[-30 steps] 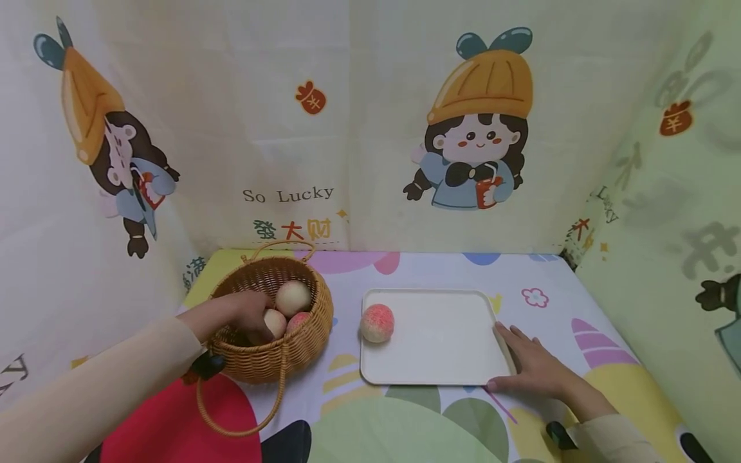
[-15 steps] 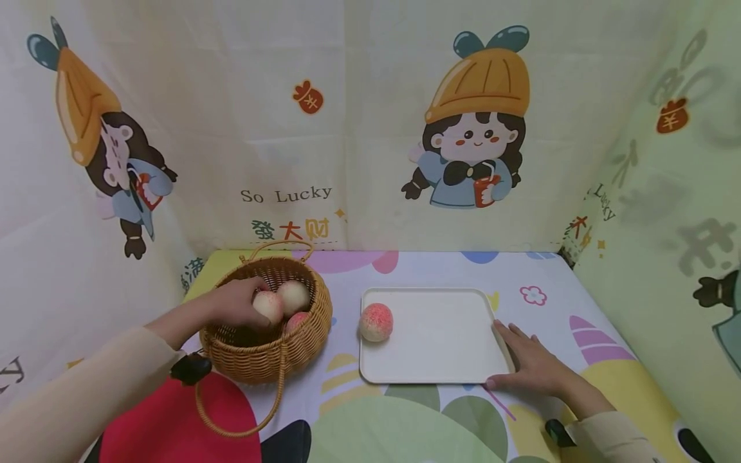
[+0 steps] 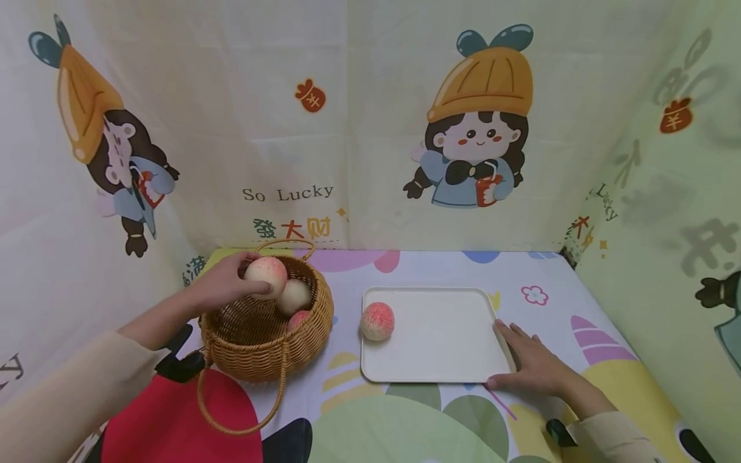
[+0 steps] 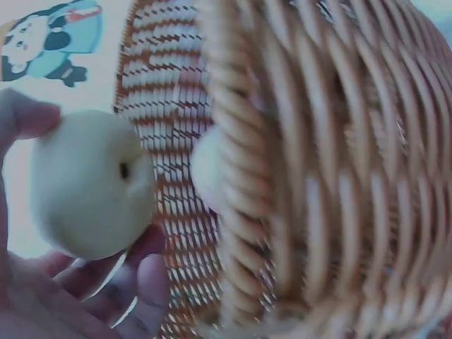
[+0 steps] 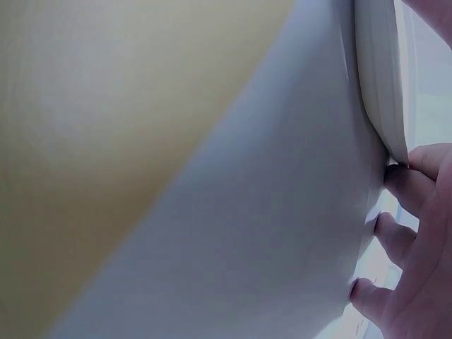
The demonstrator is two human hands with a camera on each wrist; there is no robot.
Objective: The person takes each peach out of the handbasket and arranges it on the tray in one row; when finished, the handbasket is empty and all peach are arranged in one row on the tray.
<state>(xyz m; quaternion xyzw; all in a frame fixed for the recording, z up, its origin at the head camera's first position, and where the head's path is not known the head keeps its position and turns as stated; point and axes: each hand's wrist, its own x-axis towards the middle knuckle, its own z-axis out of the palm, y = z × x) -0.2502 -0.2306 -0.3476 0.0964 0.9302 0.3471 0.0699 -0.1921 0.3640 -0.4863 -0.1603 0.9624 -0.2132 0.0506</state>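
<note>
A pink-and-cream peach (image 3: 266, 276) is held in my left hand (image 3: 222, 281), above the left part of a wicker basket (image 3: 303, 350). In the left wrist view the same peach (image 4: 92, 187) shows its pale underside with a small dark hole, thumb and fingers around it. Two more peaches lie in the basket, a pale peach (image 3: 295, 298) and a pink peach (image 3: 298, 319) partly behind the rim. Another peach (image 3: 377, 321) sits at the left edge of a white tray (image 3: 440, 334). My right hand (image 3: 535, 363) rests with spread fingers against the tray's right edge.
One rope handle (image 3: 243, 429) of the basket droops onto the patterned tablecloth (image 3: 417, 431) in front; the other handle (image 3: 286, 242) stands up behind. Printed cloth walls (image 3: 370, 141) enclose the table at the back and sides.
My left hand has risen from inside the basket, lifting a peach up and slightly left over the rim. The right hand, the tray and its peach stay put.
</note>
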